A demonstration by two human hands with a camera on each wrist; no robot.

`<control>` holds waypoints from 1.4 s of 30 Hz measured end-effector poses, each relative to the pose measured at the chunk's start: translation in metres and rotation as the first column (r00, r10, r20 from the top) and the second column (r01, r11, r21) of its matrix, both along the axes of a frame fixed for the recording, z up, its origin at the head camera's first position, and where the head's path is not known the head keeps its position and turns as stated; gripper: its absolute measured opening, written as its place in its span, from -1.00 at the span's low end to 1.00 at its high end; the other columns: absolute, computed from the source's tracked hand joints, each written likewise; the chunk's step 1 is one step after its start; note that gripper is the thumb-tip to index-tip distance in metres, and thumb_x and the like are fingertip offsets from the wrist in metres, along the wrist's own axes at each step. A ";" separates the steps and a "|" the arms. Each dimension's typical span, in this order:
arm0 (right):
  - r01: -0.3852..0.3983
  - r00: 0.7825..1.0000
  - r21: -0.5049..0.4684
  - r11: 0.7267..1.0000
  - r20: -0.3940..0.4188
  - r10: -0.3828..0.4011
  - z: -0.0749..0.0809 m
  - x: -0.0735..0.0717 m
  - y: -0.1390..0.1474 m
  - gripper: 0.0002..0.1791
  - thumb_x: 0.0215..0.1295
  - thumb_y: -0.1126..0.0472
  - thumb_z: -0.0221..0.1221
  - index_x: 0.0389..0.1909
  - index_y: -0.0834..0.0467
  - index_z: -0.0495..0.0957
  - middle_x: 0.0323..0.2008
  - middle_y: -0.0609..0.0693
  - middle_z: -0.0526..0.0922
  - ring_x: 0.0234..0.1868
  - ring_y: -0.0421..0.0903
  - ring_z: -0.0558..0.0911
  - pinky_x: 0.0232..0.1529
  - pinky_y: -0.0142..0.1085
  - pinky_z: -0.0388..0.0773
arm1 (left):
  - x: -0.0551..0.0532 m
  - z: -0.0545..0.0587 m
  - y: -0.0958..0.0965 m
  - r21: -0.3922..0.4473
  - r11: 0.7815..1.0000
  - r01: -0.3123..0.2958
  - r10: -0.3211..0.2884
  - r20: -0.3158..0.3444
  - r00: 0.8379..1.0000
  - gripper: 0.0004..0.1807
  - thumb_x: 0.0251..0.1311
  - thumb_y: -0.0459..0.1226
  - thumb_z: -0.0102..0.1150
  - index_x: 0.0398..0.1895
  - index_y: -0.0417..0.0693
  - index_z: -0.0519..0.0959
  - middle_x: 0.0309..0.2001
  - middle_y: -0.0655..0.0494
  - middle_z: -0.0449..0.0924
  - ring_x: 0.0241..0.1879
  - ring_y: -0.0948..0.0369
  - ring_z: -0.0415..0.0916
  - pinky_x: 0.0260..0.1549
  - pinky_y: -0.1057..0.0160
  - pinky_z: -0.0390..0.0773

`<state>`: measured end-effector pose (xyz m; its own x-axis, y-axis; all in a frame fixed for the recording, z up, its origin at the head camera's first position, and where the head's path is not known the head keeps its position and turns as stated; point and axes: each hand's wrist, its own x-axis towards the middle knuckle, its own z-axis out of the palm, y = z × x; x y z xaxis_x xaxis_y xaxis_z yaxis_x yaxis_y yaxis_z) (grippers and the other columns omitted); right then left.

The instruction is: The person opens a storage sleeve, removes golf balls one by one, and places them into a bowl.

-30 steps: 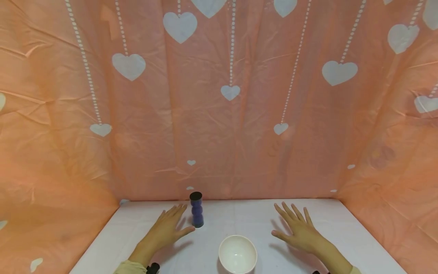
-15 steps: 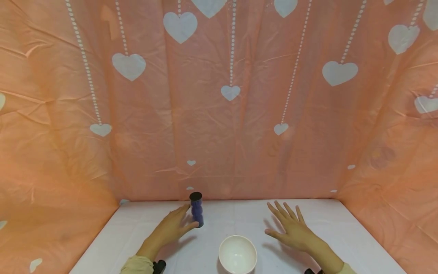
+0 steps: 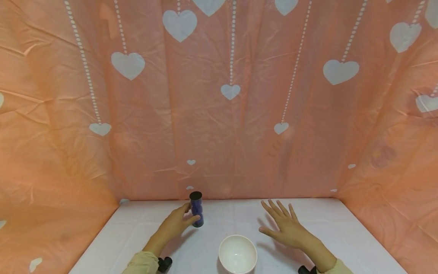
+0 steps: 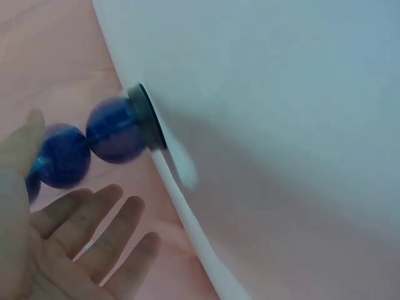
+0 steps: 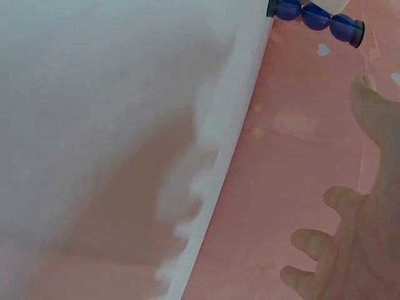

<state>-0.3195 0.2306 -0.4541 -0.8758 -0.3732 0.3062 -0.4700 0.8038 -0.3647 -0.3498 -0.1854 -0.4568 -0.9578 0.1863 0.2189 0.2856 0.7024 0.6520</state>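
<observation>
A tube of blue balls (image 3: pixel 196 209) with dark end caps stands upright on the white table, left of the middle. Its stacked balls show up close in the left wrist view, the cap at one end meeting the cloth. My left hand (image 3: pixel 173 224) reaches beside it, thumb at the front and fingers toward its far side. The left wrist view shows those fingers spread, apart from the balls. My right hand (image 3: pixel 289 230) hovers over the table on the right, palm down, fingers spread, holding nothing. A white bowl (image 3: pixel 237 253) sits between the hands, near the front.
White cloth covers the table (image 3: pixel 236 217). Peach curtains (image 3: pixel 205 133) with white hearts close off the back and both sides. Dark wrist cameras are strapped below both hands.
My left hand has moved right to the tube, its thumb now overlapping the tube's lower part. The right hand has drifted left, still spread. Tube and bowl stay in place.
</observation>
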 end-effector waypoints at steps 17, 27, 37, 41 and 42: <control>-0.049 0.999 0.009 0.999 0.011 0.049 0.001 -0.005 -0.016 -0.01 0.43 -0.40 0.22 0.71 -0.03 0.17 0.69 0.15 0.11 0.69 0.32 0.01 0.55 0.44 -0.36 | -0.001 0.002 0.014 0.170 0.985 -0.011 0.025 -0.079 0.997 -0.46 0.34 -0.21 0.49 0.26 -0.32 0.57 0.07 -0.21 0.75 0.03 -0.14 0.74 0.07 -0.11 0.71; -0.066 0.998 0.018 0.998 0.004 0.066 0.004 -0.003 -0.024 0.00 0.42 -0.43 0.21 0.71 -0.03 0.17 0.69 0.14 0.11 0.69 0.30 0.04 0.56 0.44 -0.31 | 0.002 0.000 0.016 0.164 0.986 0.026 -0.004 -0.133 0.991 -0.44 0.25 -0.24 0.57 0.23 -0.29 0.61 0.02 -0.18 0.76 0.01 -0.18 0.75 -0.05 -0.07 0.76; -0.084 0.996 0.009 0.996 -0.014 0.085 0.004 -0.001 -0.029 0.00 0.41 -0.42 0.23 0.71 -0.05 0.18 0.70 0.12 0.11 0.69 0.28 0.05 0.57 0.41 -0.29 | 0.012 0.006 0.022 0.103 0.993 0.064 -0.042 -0.201 0.979 -0.46 0.19 -0.23 0.60 0.19 -0.25 0.64 0.00 -0.15 0.78 0.02 -0.18 0.76 0.06 -0.13 0.70; -0.098 0.995 0.001 0.995 -0.029 0.098 0.006 0.000 -0.032 -0.01 0.41 -0.37 0.27 0.70 -0.03 0.19 0.70 0.11 0.11 0.69 0.28 0.05 0.57 0.40 -0.30 | 0.019 0.011 0.023 0.099 0.990 0.096 -0.073 -0.218 0.973 -0.46 0.21 -0.22 0.59 0.18 -0.25 0.63 0.02 -0.17 0.78 0.04 -0.20 0.75 0.09 -0.17 0.68; -0.101 0.994 -0.001 0.995 -0.031 0.101 0.007 0.001 -0.032 -0.01 0.41 -0.37 0.27 0.70 -0.02 0.20 0.70 0.11 0.11 0.69 0.28 0.04 0.57 0.40 -0.30 | 0.020 0.013 0.024 0.104 0.989 0.107 -0.082 -0.220 0.972 -0.46 0.21 -0.23 0.58 0.19 -0.26 0.63 0.02 -0.16 0.78 0.05 -0.20 0.75 0.09 -0.18 0.68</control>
<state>-0.3189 0.1984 -0.4474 -0.8238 -0.4583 0.3336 -0.5598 0.7505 -0.3512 -0.3298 -0.1618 -0.4440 -0.8654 0.2357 0.4422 0.4890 0.5895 0.6429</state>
